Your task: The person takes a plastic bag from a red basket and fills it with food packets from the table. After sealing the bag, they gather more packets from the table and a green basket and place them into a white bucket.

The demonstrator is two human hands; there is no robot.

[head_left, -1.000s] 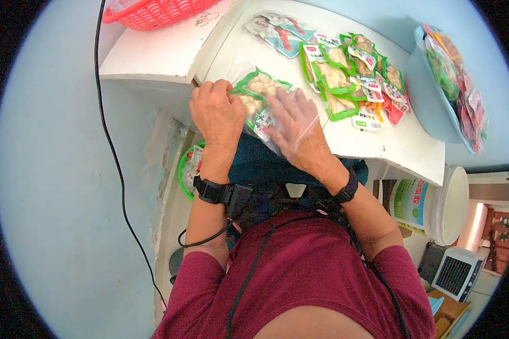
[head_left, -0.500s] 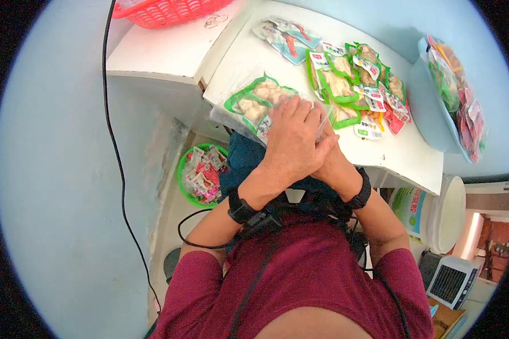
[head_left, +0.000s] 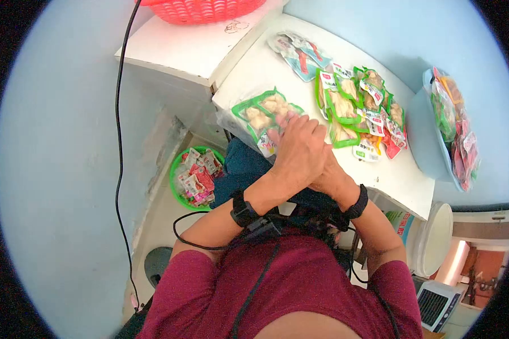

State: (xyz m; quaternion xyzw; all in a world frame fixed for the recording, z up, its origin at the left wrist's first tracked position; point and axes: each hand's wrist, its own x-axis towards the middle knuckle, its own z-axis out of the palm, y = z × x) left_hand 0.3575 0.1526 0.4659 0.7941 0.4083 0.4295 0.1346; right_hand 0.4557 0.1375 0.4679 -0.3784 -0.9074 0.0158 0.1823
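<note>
A clear plastic bag (head_left: 240,125) with green-edged packets of pale, lumpy food (head_left: 259,117) lies at the near left edge of the white table. My left hand (head_left: 301,148) lies over the bag's right end, its fingers closed and bent around it. Beneath and to the right of it, my right hand (head_left: 333,176) is closed on the same end. The left hand covers much of the right one. Fingertips show against the packets at the left side of the hands. The part of the bag between my hands is hidden.
Several green-edged packets (head_left: 345,107) are heaped to the right, with blue-white packets (head_left: 302,55) behind. A blue tub (head_left: 427,127) of packets stands at the table's right end. A green basket of sachets (head_left: 178,195) is on the floor; a red basket (head_left: 209,11) sits far left.
The view has shifted, so table and packets appear lower and farther right. My hands have drawn slightly nearer to my body, away from the packets in the bag, and remain clasped together.
</note>
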